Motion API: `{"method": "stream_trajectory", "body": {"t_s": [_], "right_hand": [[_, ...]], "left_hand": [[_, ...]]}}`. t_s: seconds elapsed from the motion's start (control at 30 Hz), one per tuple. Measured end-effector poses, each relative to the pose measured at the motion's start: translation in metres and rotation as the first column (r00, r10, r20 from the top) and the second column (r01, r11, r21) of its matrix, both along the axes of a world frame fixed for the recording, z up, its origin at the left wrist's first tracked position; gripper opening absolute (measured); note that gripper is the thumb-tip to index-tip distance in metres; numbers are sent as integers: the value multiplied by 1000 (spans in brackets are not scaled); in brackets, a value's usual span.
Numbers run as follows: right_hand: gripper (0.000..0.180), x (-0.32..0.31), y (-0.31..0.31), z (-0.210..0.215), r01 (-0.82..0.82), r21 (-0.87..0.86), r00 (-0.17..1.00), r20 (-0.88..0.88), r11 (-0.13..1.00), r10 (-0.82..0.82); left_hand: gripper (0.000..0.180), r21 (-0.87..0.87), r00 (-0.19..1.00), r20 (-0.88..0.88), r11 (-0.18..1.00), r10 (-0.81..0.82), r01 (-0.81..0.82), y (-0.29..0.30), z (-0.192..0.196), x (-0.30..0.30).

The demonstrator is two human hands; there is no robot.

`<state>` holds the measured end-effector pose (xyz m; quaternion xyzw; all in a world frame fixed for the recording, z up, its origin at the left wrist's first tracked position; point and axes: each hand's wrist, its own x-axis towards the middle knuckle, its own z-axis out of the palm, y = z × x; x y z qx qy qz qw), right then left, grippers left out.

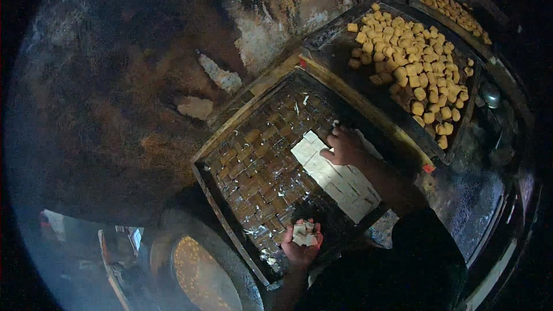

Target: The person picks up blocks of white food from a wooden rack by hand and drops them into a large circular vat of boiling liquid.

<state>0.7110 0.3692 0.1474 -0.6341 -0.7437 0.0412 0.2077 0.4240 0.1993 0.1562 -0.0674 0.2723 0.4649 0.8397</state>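
Observation:
Cupped palm up over the near part of a woven tray (253,161), my left hand (300,249) holds several small, flat white tofu pieces (304,234). Its fingers curl up around them. Farther off and to the right, my right hand (348,147) rests at the far end of a white tofu slab (340,184) scored into small squares. The thumb and fingers of that hand are spread apart over the squares. Part of the slab lies hidden under my right hand and forearm. White crumbs (271,259) are stuck about the woven surface.
Golden fried cubes (415,63) are heaped on a dark tray beyond a wooden rail (368,103), with another heap (455,14) farther right. At lower left, a round pan (204,279) holds yellow pieces in liquid, with steam around. A stained wall (132,80) rises at left.

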Motion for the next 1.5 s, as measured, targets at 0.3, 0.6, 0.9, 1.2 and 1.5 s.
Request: {"method": "stream_trajectory", "body": {"t_s": [0.3,0.6,0.9,1.2,1.5], "right_hand": [[18,7,-16,0,-309,372,948,41,875,317],[16,21,-44,-8,-355,382,931,231,854,283],[24,-23,-67,9,56,-357,309,-882,932,-357],[33,-105,-142,1,-391,11,771,-542,920,335],[26,-10,-26,5,-2,-147,993,-118,989,-16]], "left_hand": [[34,14,999,22,999,-49,49,2,-7,11],[33,28,987,121,995,-102,99,8,-17,31],[39,46,977,209,998,-41,32,15,-1,56],[45,656,969,-246,734,-10,174,39,-23,61],[40,144,962,274,989,0,-41,15,-6,50]]}}
